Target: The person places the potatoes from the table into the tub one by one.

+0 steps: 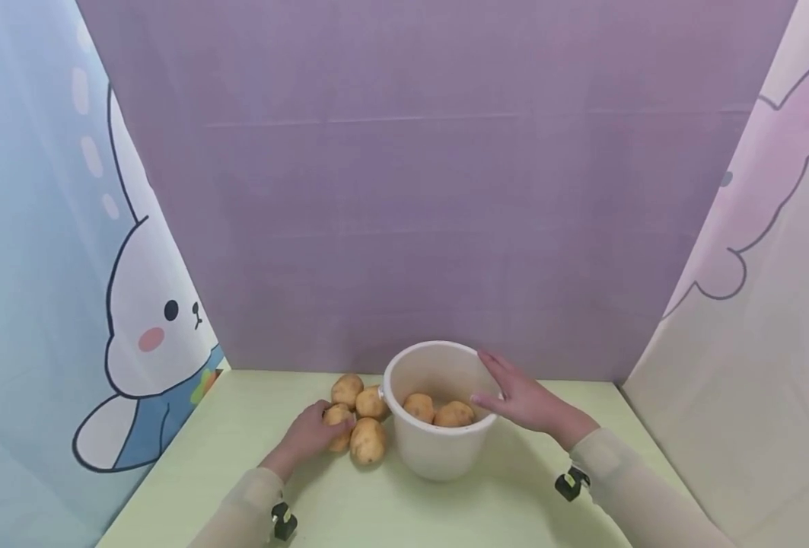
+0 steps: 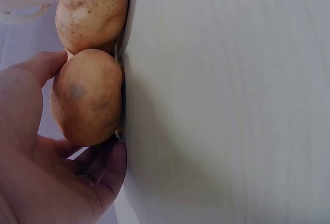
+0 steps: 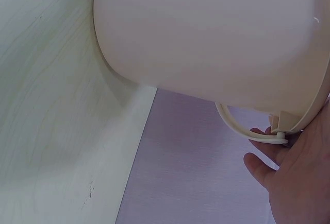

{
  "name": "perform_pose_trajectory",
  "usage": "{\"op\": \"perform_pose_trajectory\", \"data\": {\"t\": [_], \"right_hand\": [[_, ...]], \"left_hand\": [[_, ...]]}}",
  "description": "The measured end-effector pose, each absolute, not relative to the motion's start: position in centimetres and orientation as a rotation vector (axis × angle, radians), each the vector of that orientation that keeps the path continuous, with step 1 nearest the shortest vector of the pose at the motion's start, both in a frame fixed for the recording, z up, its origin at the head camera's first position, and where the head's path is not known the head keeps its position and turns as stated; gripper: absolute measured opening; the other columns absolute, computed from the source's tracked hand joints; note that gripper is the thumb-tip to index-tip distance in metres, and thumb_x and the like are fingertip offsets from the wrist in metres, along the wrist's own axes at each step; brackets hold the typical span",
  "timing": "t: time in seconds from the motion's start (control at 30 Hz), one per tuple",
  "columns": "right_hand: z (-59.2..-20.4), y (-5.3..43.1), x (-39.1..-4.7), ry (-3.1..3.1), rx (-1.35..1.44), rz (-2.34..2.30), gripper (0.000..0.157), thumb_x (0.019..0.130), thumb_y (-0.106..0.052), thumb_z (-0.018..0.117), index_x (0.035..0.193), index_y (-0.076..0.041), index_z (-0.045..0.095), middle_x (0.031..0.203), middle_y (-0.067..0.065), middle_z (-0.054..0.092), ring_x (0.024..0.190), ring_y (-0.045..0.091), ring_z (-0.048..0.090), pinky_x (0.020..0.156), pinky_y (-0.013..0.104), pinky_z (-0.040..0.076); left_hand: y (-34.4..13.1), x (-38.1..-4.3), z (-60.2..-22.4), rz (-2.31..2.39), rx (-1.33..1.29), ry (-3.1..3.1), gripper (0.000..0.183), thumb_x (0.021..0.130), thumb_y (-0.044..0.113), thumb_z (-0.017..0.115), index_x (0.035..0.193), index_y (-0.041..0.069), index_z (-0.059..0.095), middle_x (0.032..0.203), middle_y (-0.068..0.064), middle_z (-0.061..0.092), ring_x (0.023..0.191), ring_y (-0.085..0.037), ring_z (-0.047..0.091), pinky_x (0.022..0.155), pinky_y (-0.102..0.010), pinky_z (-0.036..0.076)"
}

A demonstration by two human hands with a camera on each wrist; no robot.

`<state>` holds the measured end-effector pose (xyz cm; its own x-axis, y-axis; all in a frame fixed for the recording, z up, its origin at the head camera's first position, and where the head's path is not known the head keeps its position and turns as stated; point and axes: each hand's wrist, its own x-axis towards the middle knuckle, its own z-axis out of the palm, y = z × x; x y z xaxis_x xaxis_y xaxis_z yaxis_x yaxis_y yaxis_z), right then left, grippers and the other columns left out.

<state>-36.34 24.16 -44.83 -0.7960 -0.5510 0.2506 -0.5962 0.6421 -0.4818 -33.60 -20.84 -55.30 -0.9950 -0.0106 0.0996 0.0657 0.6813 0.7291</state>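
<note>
My left hand (image 1: 313,430) holds a potato (image 2: 87,98) with its thumb on one side and fingers curled on the other. This potato sits among several others on the table, touching a neighbouring potato (image 1: 367,441). To the right stands a white bucket (image 1: 438,453), upright, with potatoes (image 1: 454,415) visible inside. My right hand (image 1: 530,399) grips the bucket's right rim, its thumb reaching over into the opening. In the right wrist view, fingers (image 3: 258,168) show outside the bucket beside its handle (image 3: 242,130); the thumb is hidden there.
A pale green table (image 1: 336,506) lies under everything. Behind the bucket rises a purple backdrop (image 1: 418,228). Side panels with cartoon drawings, such as the white rabbit (image 1: 147,335), stand at left and right.
</note>
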Motion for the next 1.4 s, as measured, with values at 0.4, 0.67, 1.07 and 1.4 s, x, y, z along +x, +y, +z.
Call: {"op": "perform_pose_trajectory", "data": {"t": [0.4,0.67,1.07,1.4], "right_hand": [[-45.1,24.5,-36.5,-2.752,0.988,0.846,0.098,0.106,-0.057,0.067,0.174,-0.001,0.025,0.178,0.025,0.028,0.160,0.051,0.032,0.122,0.073,0.034],[-45.1,24.4,-36.5,-2.768,0.974,0.836,0.098,0.106,-0.058,0.068,0.174,-0.002,0.025,0.178,0.023,0.028,0.161,0.049,0.032,0.122,0.072,0.035],[-45.1,24.3,-36.5,-2.761,0.972,0.829,0.097,0.106,-0.057,0.068,0.174,-0.002,0.025,0.177,0.024,0.029,0.160,0.050,0.033,0.121,0.072,0.036],[-45.2,24.1,-36.8,-2.754,0.973,0.830,0.096,0.106,-0.057,0.068,0.174,-0.002,0.027,0.177,0.024,0.029,0.160,0.049,0.032,0.122,0.072,0.034]], "left_hand": [[-20.6,-33.5,-55.7,-1.187,-0.079,-2.780,0.070,0.095,0.046,0.080,0.135,-0.010,0.063,0.118,-0.019,0.074,0.103,-0.034,0.070,0.087,-0.053,0.058],[-20.4,-33.6,-55.4,-1.219,-0.074,-2.749,0.066,0.093,0.042,0.083,0.132,-0.008,0.065,0.114,-0.016,0.074,0.098,-0.029,0.070,0.085,-0.050,0.058],[-21.2,-34.0,-55.1,-1.259,-0.051,-2.694,0.058,0.093,0.034,0.080,0.134,-0.004,0.065,0.115,-0.013,0.072,0.097,-0.025,0.068,0.086,-0.044,0.058],[-21.2,-34.3,-52.8,-1.291,-0.070,-2.640,0.055,0.093,0.030,0.076,0.136,-0.002,0.063,0.120,-0.016,0.071,0.100,-0.027,0.069,0.086,-0.044,0.058]]}}
